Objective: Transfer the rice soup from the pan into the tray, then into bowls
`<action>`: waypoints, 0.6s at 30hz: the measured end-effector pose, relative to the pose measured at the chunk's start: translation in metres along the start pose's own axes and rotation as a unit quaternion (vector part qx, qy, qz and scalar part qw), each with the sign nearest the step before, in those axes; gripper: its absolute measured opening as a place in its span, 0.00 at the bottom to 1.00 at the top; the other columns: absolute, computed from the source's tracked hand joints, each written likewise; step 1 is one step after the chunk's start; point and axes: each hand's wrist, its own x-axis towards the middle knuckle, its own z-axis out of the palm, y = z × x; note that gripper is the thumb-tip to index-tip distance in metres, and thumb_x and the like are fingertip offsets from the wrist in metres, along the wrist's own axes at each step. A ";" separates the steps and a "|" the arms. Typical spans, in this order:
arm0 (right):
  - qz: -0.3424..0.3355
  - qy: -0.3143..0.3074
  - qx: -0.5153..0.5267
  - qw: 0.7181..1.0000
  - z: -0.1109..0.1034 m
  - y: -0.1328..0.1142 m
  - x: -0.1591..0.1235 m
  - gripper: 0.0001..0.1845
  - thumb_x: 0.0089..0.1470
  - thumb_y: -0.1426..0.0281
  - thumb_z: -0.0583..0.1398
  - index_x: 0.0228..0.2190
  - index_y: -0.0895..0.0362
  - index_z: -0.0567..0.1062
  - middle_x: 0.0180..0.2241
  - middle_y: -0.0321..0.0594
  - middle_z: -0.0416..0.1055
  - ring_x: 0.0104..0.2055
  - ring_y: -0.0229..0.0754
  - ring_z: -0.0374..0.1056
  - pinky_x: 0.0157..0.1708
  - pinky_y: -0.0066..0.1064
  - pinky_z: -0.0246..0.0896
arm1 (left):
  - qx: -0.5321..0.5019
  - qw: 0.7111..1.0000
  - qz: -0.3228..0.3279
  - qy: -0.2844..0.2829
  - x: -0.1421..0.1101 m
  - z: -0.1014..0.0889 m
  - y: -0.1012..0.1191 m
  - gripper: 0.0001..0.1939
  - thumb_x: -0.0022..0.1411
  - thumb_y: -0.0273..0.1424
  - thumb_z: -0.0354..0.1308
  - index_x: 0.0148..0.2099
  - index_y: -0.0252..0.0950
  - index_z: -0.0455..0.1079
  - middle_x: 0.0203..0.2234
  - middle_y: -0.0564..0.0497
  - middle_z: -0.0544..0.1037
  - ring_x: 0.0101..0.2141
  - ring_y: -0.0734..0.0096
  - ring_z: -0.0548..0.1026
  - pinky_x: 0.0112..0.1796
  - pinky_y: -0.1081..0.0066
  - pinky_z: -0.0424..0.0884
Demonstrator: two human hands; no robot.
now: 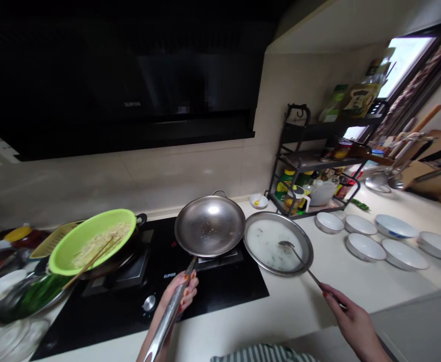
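My left hand (183,294) is wrapped round the long metal handle of a steel wok (210,226), which sits nearly empty over the right burner of the black cooktop (137,296). My right hand (350,317) grips the end of a ladle (299,257). The ladle's bowl rests in a wide steel basin (279,243) of pale soup with green flecks, on the counter just right of the wok.
A green colander (92,240) of noodles with chopsticks sits on a pan at left, beside greens and dishes. Several white bowls (363,246) stand on the counter at right. A black rack (311,166) of bottles and a small white dish (258,201) stand at the back.
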 end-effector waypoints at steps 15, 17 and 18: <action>0.105 -0.101 0.196 0.970 0.012 0.001 0.042 0.17 0.43 0.57 0.61 0.26 0.55 0.86 0.21 0.42 0.78 0.26 0.50 0.76 0.25 0.34 0.72 | 0.147 0.953 -0.004 0.265 0.026 0.045 -0.164 0.35 0.46 0.65 0.65 0.28 0.40 0.57 0.16 0.60 0.59 0.15 0.81 0.55 0.17 0.78 0.48; 0.115 -0.130 0.190 0.966 0.012 0.009 0.057 0.18 0.41 0.57 0.62 0.26 0.56 0.85 0.24 0.44 0.79 0.30 0.52 0.78 0.29 0.34 0.73 | 0.296 0.898 0.048 0.321 0.038 0.047 -0.194 0.36 0.46 0.68 0.61 0.27 0.40 0.57 0.14 0.60 0.58 0.16 0.78 0.58 0.20 0.75 0.53; 0.121 -0.148 0.183 0.964 0.012 0.014 0.066 0.18 0.40 0.57 0.63 0.26 0.56 0.85 0.26 0.45 0.80 0.32 0.53 0.78 0.31 0.34 0.73 | 0.349 0.864 0.080 0.353 0.044 0.048 -0.209 0.35 0.47 0.67 0.61 0.27 0.40 0.57 0.15 0.59 0.59 0.18 0.76 0.60 0.23 0.74 0.57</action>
